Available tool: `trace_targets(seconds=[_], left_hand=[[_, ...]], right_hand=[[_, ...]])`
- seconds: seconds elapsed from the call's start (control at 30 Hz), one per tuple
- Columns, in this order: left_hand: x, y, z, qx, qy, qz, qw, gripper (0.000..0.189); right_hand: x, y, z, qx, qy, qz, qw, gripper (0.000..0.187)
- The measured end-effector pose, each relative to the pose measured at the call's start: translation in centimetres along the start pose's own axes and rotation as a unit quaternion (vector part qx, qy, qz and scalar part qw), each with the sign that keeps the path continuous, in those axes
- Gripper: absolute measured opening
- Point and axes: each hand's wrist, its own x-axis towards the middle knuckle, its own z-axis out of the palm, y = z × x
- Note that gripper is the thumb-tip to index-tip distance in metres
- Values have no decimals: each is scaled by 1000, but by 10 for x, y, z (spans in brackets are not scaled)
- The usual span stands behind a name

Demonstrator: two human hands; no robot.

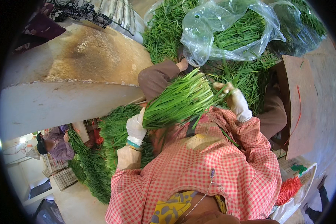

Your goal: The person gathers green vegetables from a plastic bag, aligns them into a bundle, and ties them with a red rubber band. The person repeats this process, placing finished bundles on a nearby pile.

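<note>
A thick bunch of green leafy stalks [182, 98], which look like garlic chives, lies across my lap, its pale cut ends towards the upper right. My left hand [136, 127], in a white glove with a teal band at the wrist, grips the leafy end. Beside the pale ends is my right hand [236, 102], also white-gloved and slightly blurred. A few loose green blades [220, 96] run between its fingers and hang off the bunch's side.
Clear plastic bags [198, 36] of greens lie ahead, with loose greens [243, 81] on the floor. A wooden board [302, 112] bearing a red tie stands right, near a basket with red ties [289, 190]. Stacked bunches [114, 140] and another person [58, 142] are at left.
</note>
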Motion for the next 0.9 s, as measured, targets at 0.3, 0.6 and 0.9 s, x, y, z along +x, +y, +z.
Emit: trace_targets(seconds=[0.3,0.6,0.9], left_hand=[[-7,5,-4,65,9,-7,998,54],[4,6,-3,76,50,50,995,55],[17,2,-26,79,80,123,986,56]], right_hand=[[-29,-19,32,-626,111,-208,744,66],[-39,-4,4,-493,33,-190,849,14],[-17,-37,69,-777,7,-102,621,37]])
